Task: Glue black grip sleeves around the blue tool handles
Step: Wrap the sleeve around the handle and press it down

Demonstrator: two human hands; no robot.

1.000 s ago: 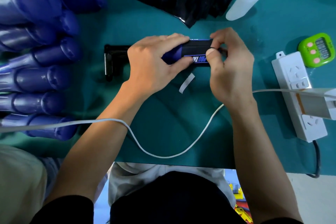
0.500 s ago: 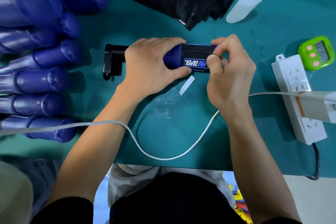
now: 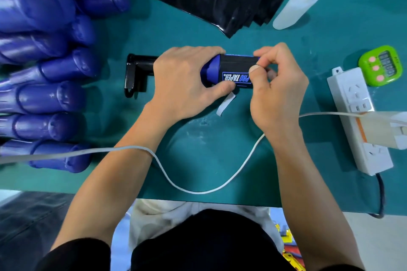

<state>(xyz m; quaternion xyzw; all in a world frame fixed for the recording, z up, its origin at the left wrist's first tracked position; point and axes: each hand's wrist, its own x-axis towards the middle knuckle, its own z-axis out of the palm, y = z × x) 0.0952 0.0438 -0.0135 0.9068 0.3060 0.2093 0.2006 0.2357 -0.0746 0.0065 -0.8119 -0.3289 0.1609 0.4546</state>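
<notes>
1. The blue tool handle (image 3: 210,70) lies sideways between the two hands, just above the tabletop (image 3: 220,152). The black grip sleeve (image 3: 236,65) is wrapped round the handle's right part, with its label facing up.
2. The handle looks rigid, light and smooth, so the bare blue section beside the sleeve is probably the safest place to hold it.
3. The sleeve looks thin, pliable and glossy. It likely needs pressing along its edge, not tugging.
4. The left hand (image 3: 185,79) grips the handle with its fingers over the top and its thumb beneath.
5. The right hand (image 3: 277,88) is curled, and its thumb and forefinger pinch the sleeve's right end.
6. A black bracket (image 3: 136,72) juts out past the left hand. Whether it joins the handle is hidden.
</notes>
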